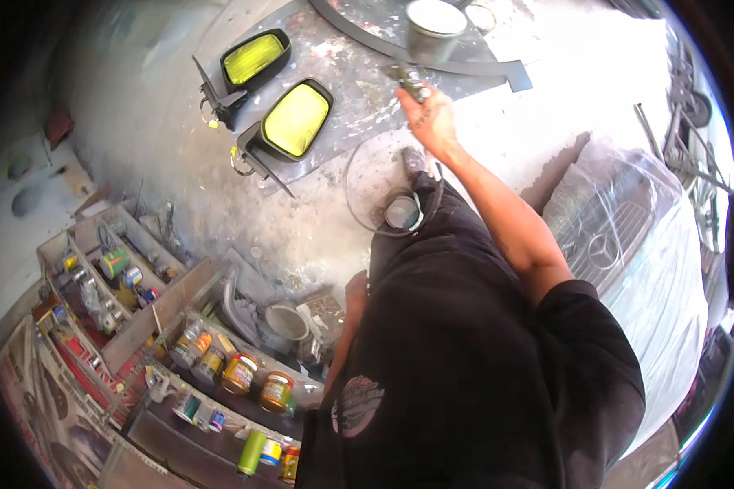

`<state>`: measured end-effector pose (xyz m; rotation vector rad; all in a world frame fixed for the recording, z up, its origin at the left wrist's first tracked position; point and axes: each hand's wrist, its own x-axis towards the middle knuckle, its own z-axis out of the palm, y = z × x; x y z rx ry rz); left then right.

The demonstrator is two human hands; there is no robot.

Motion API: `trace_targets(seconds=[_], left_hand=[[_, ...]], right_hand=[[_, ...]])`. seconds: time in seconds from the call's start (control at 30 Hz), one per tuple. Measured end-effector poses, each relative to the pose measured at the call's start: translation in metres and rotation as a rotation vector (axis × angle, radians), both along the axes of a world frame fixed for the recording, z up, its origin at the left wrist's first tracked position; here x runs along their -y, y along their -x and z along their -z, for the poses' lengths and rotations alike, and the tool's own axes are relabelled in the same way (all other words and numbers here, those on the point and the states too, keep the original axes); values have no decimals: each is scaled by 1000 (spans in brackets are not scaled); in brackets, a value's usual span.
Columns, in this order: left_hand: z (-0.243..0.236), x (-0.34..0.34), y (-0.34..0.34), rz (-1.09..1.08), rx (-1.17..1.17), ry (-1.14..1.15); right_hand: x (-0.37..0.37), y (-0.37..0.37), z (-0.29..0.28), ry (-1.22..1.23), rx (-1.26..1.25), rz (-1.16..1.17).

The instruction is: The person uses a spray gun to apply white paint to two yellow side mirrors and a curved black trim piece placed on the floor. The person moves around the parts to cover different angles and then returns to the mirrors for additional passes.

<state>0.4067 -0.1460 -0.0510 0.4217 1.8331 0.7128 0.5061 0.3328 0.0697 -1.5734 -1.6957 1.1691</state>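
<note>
mirrors [298,120] lie left on grey sheet [359,106]; my left hand [356,295] hangs low, half hidden, can't tell open or closed; right hand [434,124] grips blurry dark tool [414,85] near tub [435,37]: steady wrist helps; curved strip [493,70] edge close, room toward mirrors, plastic-wrapped part [628,224] limits right elbow.

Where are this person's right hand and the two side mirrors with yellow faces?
Right hand [434,124]: head view, middle of the hand.
Upper mirror [254,59]: head view, on its yellow face.
Lower mirror [297,121]: head view, on its yellow face.
</note>
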Motion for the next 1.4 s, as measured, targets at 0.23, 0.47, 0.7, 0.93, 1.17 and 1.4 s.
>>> trace_targets(seconds=[0.23, 0.47, 0.7, 0.93, 1.17, 1.4], left_hand=[[43, 44, 39, 49, 73, -9], [-6, 31, 73, -243, 203, 62], [20, 73, 68, -175, 230, 108], [40, 83, 50, -30, 246, 141], [26, 39, 30, 47, 150, 152], [3, -60, -60, 417, -61, -148]], right_hand=[[41, -71, 25, -105, 218, 163], [54, 13, 0, -195, 48, 97], [75, -8, -12, -176, 98, 142], [71, -146, 17, -122, 398, 323], [73, -139, 4, -180, 357, 312], [60, -118, 7, -116, 69, 87]])
